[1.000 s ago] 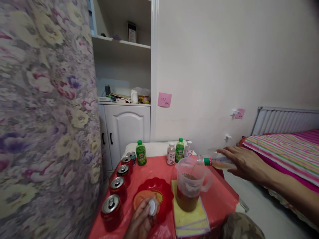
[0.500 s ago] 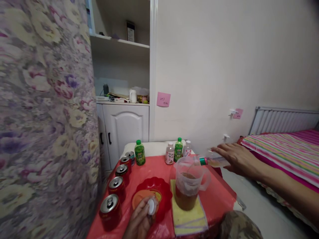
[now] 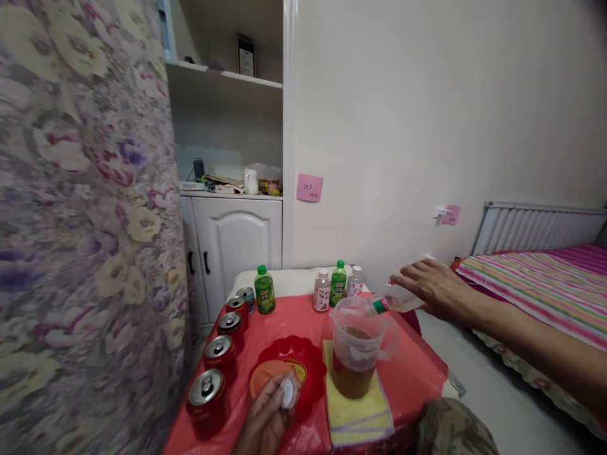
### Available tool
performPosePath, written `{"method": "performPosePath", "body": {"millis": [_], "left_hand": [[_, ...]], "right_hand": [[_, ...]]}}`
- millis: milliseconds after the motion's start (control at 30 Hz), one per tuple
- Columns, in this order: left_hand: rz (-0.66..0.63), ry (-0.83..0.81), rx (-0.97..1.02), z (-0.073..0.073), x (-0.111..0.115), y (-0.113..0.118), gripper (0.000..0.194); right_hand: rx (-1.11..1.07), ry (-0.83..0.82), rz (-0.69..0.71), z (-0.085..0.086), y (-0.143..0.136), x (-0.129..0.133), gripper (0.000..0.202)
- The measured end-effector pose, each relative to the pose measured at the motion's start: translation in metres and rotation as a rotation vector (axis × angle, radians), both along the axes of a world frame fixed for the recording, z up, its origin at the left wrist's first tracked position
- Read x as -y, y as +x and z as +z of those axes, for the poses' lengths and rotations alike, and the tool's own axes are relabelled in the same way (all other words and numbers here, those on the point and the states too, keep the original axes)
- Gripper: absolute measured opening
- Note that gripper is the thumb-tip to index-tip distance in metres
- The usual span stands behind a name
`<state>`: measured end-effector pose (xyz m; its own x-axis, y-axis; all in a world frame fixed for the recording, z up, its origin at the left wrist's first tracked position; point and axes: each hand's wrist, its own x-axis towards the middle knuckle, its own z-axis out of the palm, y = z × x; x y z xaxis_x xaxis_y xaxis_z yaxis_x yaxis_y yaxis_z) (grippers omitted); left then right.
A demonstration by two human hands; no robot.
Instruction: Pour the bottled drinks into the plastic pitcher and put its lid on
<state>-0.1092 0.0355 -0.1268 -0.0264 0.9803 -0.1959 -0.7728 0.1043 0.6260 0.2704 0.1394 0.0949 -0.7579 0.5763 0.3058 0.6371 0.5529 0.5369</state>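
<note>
My right hand (image 3: 429, 287) is wrapped round a clear bottle (image 3: 401, 302), tilted with its neck over the rim of a plastic pitcher (image 3: 356, 360). Brown liquid fills the lower part of the pitcher, which stands on a yellow cloth (image 3: 351, 426). Between the fingers of my left hand (image 3: 269, 411) is a small white cap (image 3: 287, 393). That hand is above a red scalloped tray (image 3: 315, 366), where a round orange thing (image 3: 262, 375) lies.
Several cans (image 3: 208, 401) line the table's left side. A green bottle (image 3: 265, 292) stands at the back left; another green bottle (image 3: 338, 284) stands between two pale bottles (image 3: 322, 292) behind the pitcher. A bed (image 3: 531, 284) is at the right.
My right hand has moved slightly left and up, and the bottle it holds is tilted more steeply into the pitcher. My left hand keeps its grip on the cap.
</note>
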Motion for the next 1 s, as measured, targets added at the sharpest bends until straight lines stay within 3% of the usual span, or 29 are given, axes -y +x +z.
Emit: {"method": "performPosePath", "body": {"millis": [100, 433, 633, 1000], "left_hand": [[-0.013, -0.002, 0.015, 0.001, 0.0, 0.0, 0.046], [0.007, -0.028, 0.011, -0.001, -0.001, 0.001, 0.045], [0.017, -0.033, -0.006, 0.001, -0.002, 0.003, 0.04], [-0.066, 0.058, -0.023, 0.009, 0.004, 0.003, 0.035]], "right_hand": [[0.022, 0.021, 0.011, 0.003, -0.007, -0.004, 0.045], [0.174, 0.097, 0.023, 0.025, -0.039, 0.004, 0.03], [0.221, 0.103, 0.036, 0.029, -0.053, 0.003, 0.025], [0.118, 0.085, 0.088, 0.022, -0.039, -0.006, 0.037]]}}
